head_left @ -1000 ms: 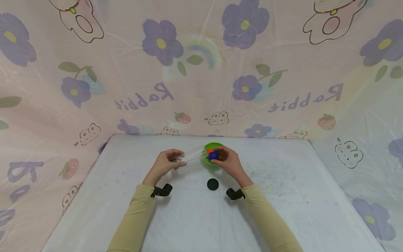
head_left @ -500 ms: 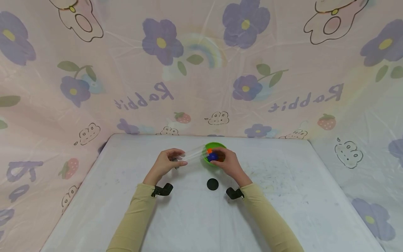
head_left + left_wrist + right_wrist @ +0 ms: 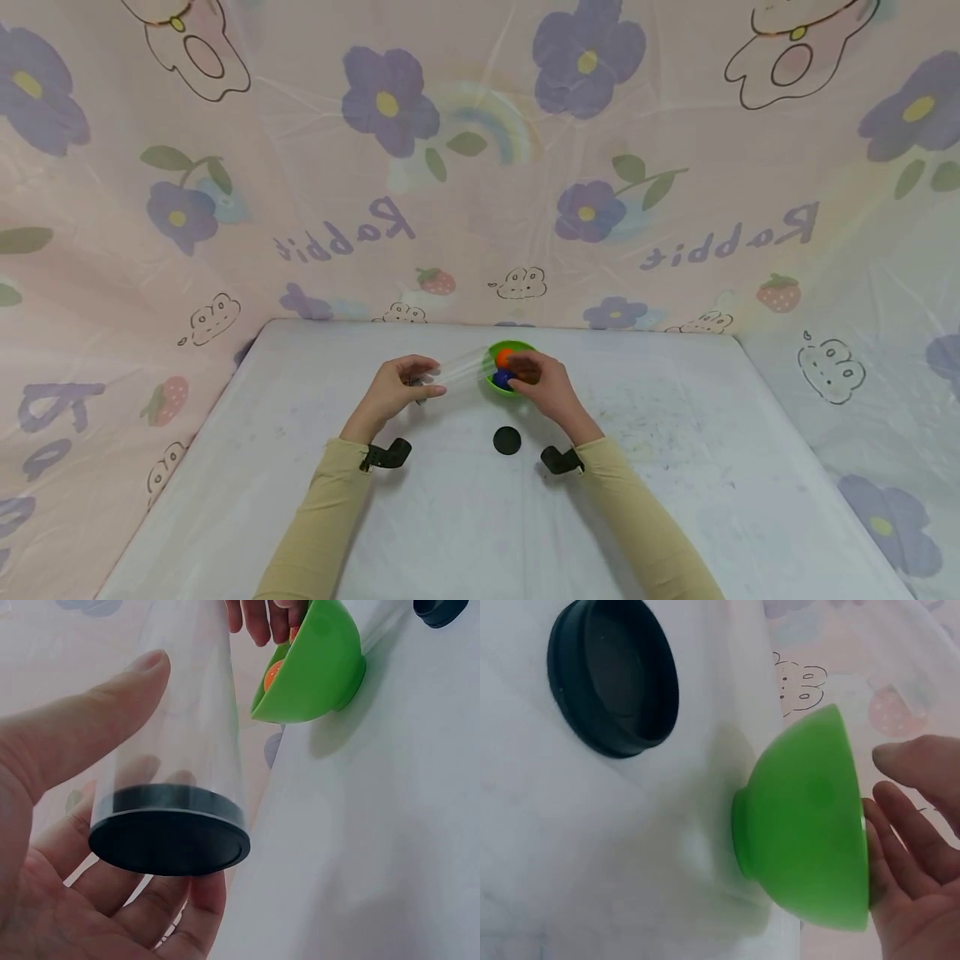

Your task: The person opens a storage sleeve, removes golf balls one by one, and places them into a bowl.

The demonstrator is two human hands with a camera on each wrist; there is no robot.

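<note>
Both hands busy: left (image 3: 393,390) grips clear tube (image 3: 461,367), right (image 3: 546,385) (fingers curled) reaches over green bowl's (image 3: 517,390) rim.

Green bowl (image 3: 512,385): near rim and part of the contents covered by the right hand (image 3: 543,387) in the head view; interior out of sight in the right wrist view. Blue ball (image 3: 501,379) in the bowl: partly masked by fingers. Clear tube (image 3: 176,712) left of the bowl: open end cut off by the top edge in the left wrist view. Black lid (image 3: 613,675) before the bowl: clipped at the top edge in the right wrist view.
</note>
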